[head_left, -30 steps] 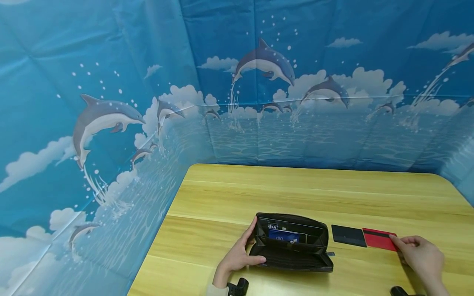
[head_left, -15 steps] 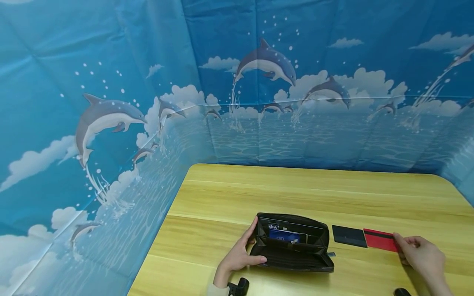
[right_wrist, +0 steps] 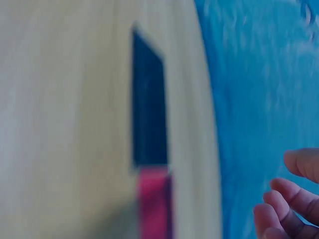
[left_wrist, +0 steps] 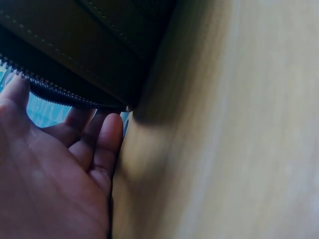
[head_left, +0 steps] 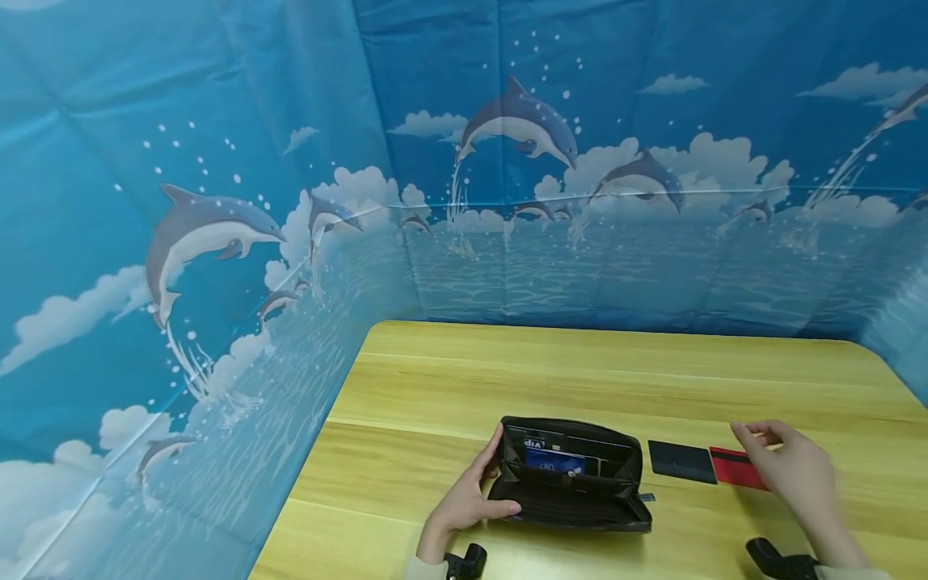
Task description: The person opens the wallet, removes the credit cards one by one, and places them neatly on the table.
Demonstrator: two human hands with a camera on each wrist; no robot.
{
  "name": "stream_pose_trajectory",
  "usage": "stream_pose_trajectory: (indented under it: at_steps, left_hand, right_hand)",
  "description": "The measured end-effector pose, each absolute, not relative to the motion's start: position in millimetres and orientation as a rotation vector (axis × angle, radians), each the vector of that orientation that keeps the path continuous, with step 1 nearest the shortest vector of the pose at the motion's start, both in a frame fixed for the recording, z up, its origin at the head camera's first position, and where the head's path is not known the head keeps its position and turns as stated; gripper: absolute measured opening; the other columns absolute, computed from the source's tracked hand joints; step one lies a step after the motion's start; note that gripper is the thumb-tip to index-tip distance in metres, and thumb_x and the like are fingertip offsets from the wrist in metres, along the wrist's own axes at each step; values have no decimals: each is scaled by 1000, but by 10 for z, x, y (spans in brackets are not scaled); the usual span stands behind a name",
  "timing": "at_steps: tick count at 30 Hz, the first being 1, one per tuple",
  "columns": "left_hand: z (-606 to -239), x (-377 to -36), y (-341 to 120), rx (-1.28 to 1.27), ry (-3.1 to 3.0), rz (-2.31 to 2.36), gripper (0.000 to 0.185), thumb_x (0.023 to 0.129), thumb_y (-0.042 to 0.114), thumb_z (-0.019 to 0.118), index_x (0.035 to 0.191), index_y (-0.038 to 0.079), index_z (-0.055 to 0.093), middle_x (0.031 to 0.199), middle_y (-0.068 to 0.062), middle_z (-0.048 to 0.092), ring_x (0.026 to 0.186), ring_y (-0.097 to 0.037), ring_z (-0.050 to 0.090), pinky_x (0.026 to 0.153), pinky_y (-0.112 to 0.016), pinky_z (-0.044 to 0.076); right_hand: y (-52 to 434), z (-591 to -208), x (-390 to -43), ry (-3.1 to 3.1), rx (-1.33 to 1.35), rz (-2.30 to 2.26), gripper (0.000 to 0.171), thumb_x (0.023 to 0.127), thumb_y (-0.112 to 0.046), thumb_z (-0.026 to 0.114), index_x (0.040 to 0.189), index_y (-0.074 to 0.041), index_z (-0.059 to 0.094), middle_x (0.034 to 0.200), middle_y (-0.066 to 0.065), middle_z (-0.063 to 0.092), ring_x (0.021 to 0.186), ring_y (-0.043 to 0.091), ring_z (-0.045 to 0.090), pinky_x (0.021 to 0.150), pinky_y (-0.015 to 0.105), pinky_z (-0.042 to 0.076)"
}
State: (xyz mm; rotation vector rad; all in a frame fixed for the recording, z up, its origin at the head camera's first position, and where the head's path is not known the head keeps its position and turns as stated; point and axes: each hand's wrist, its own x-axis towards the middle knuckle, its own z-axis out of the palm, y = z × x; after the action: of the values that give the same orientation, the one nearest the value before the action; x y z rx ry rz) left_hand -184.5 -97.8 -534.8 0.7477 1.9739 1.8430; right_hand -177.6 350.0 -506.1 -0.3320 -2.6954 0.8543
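Observation:
A black zip-around wallet (head_left: 580, 509) stands unzipped and spread apart on the table, a blue card (head_left: 554, 461) and a dark card marked VIP showing in its slots. My left hand (head_left: 464, 501) grips its left end, thumb on the lower flap, fingers round the back half. In the left wrist view those fingers touch the zipper edge. To the wallet's right lie a black card (head_left: 681, 462) and, edge to edge with it, a red card (head_left: 731, 467) with a dark stripe. Over the red card's right part hovers my right hand (head_left: 793, 467), fingers loosely bent, holding nothing.
The wooden table (head_left: 565, 362) has a rounded far edge. Blue dolphin-print sheeting (head_left: 609, 266) hangs behind it and along its left side. A zipper pull (head_left: 648, 498) sticks out from the wallet's right end.
My right hand has let go of the red card and moved up and to the left above it. The left hand and wallet stay put.

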Motion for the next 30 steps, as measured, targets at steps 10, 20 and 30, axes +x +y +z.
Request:
stream_pose_trajectory:
  at_steps: [10,20,30]
  left_hand:
    - [-5348,-1855,-1002,799,2045,1767,104,81,24,77,154,18,3,151,-14,27,119,-22,48,99,-33,36]
    - [-5362,-1855,-983,783,2023,1778,104,81,22,78,154,19,4,145,-16,36,117,-24,48,97,-34,36]
    - [-5328,-1848,-981,771,1950,1824,104,81,20,78,154,19,4,143,-20,38,117,-29,49,94,-34,41]
  right_hand:
    - [2566,-4621,-2041,-2602,208,1030,22,92,-31,63,95,-10,69,76,-1,63,61,11,56,49,28,44]
    - [1942,-4369,-2195,-2791,791,1122,15,93,-29,62,94,-17,71,81,-12,63,68,5,56,61,27,47]
    - [1627,-4372,-2302,-2902,1222,1056,18,94,-25,61,97,-11,72,77,-10,64,54,2,50,55,25,44]
